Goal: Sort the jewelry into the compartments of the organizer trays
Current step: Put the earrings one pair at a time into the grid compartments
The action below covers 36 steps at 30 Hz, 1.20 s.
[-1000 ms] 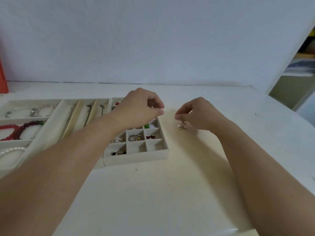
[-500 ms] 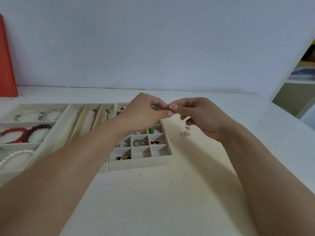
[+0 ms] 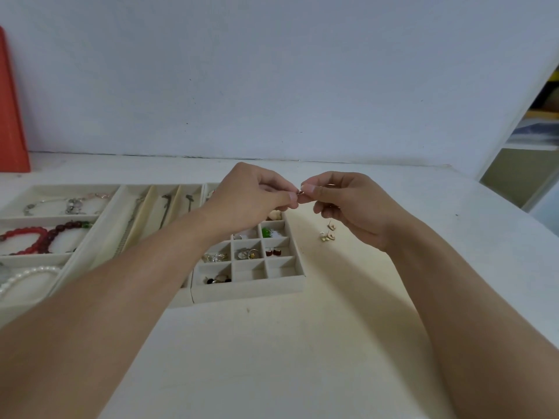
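My left hand (image 3: 252,196) and my right hand (image 3: 348,204) meet above the table, and both pinch a tiny reddish-gold earring (image 3: 301,192) between thumb and forefinger. Below them lies a cream grid tray (image 3: 248,290) with small compartments that hold earrings and rings. Two small gold earrings (image 3: 328,232) lie loose on the table to the right of this tray. A divided tray (image 3: 157,189) with chains and a bracelet tray (image 3: 75,187) with red beads and pearls lie to the left.
The white table (image 3: 287,358) runs back to a pale wall. An orange object (image 3: 12,116) stands at the far left. Shelves (image 3: 535,125) show at the right edge.
My right hand rose from the loose earrings on the table and met my left hand. Both now pinch one small earring in the air. The camera tilted slightly.
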Tool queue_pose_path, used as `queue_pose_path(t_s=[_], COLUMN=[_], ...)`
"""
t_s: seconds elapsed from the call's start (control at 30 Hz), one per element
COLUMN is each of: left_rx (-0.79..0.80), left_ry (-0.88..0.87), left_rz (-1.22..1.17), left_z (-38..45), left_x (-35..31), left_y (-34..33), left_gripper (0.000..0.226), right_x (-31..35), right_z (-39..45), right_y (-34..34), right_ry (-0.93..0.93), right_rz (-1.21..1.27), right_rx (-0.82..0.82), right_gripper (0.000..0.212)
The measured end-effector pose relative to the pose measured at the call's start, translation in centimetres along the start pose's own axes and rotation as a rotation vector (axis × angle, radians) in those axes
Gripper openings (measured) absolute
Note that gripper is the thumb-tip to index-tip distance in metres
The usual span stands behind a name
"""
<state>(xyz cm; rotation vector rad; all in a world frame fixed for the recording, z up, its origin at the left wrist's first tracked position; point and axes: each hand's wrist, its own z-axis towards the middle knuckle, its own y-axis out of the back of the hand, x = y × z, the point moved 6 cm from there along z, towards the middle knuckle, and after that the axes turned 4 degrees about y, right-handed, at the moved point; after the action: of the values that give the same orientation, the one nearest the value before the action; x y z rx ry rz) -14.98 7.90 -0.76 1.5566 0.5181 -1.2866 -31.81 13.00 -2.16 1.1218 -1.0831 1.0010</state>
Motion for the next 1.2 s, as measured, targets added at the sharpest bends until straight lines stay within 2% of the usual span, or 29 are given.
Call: queue_pose_path(t_s=[0.17,0.37,0.57,0.67,0.83,1.2], left_rx=[-0.032,-0.003,0.04,0.026,0.096,0.042], left_ry=[-0.052,-0.087,0.039,0.07,0.096,0.034], left_rz=[0.035,0.088,-0.072,-0.158,-0.218,-0.122], left_z=[0.0,-0.3,0.1,0.2,0.0,0.2], left_x=[-0.1,-0.6,0.2,0.3,0.4,0.2], left_y=[0.5,0.4,0.4,0.3,-0.3,-0.1], left_gripper=[0.009,0.006,0.007,0.009,0.015,0.008], right_x=[0.0,-0.1,0.3,0.7,0.7,0.5], right_z=[0.0,-0.2,0.0,-0.1,0.1,-0.2], right_y=[-0.3,-0.7,-0.7,-0.7,-0.6,-0.8], right_ry=[-0.039,-0.029,0.052,0.112,0.146,0.083], right_rz=[0.078,0.043,0.047,0.051,0.03,-0.014], right_rx=[0.029,0.058,0.021,-0.003,-0.047,-0.062], right_gripper=[0.018,0.015,0.017,0.021,0.025,0.009])
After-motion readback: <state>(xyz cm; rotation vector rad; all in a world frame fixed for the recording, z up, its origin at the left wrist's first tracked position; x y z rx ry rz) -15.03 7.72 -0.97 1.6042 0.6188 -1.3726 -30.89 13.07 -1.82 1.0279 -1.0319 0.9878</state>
